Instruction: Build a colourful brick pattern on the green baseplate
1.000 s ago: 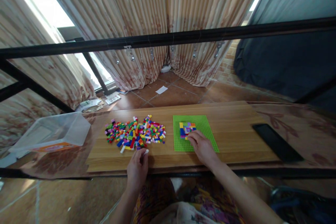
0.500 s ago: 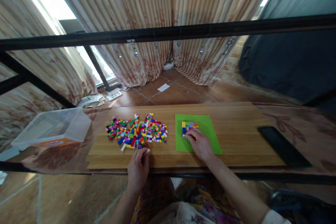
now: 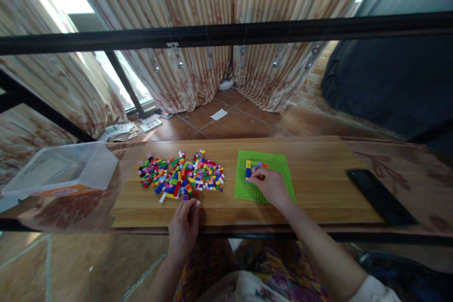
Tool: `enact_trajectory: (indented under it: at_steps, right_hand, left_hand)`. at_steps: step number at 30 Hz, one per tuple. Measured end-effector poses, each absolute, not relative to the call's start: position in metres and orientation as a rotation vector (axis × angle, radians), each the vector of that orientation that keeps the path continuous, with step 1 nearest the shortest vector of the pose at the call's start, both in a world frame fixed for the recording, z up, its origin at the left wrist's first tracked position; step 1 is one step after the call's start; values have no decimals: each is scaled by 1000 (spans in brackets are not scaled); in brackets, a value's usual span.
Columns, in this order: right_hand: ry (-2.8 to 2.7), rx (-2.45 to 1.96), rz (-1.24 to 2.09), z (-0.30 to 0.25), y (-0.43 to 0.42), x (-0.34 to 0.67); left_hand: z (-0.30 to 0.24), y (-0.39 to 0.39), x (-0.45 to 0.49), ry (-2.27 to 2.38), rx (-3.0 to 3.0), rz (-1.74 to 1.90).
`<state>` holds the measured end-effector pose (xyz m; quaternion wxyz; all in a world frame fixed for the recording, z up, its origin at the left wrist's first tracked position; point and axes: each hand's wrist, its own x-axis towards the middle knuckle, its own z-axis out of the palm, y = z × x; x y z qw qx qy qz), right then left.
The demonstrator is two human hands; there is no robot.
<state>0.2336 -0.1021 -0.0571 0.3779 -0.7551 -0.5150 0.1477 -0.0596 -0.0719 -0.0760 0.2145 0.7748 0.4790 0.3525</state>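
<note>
My left hand (image 3: 184, 226) rests at the front edge of the wooden board, its fingers closed on a small white toy brick (image 3: 197, 203). A purple brick (image 3: 185, 197) lies just past its fingertips, at the near side of a loose heap of coloured bricks (image 3: 180, 175). Over the green baseplate (image 3: 283, 174), my right hand (image 3: 271, 184) is pinched at a low patch of joined bricks (image 3: 248, 168) in yellow, blue, purple and orange. The fingers cover part of that patch, and whatever they may grip is hidden.
A clear plastic bin (image 3: 78, 165) stands left of the wooden board (image 3: 318, 188). On the right lies a dark phone-like slab (image 3: 380, 197). A black metal rail (image 3: 226, 34) crosses beyond the board, before long curtains.
The view has tilted slightly. The baseplate sits turned a little from before, with my right hand still over the joined bricks. My left hand keeps the white brick in nearly the same place.
</note>
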Motion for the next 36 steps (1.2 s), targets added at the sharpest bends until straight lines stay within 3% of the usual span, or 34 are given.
enact_trajectory:
  at_steps: [21, 36]
  right_hand:
    - [-1368, -2041, 548, -47, -80, 260]
    - [-1344, -1998, 453, -56, -82, 254]
  left_hand:
    - [-81, -71, -63, 1323, 2204, 985]
    - [-84, -70, -62, 1305, 2229, 1026]
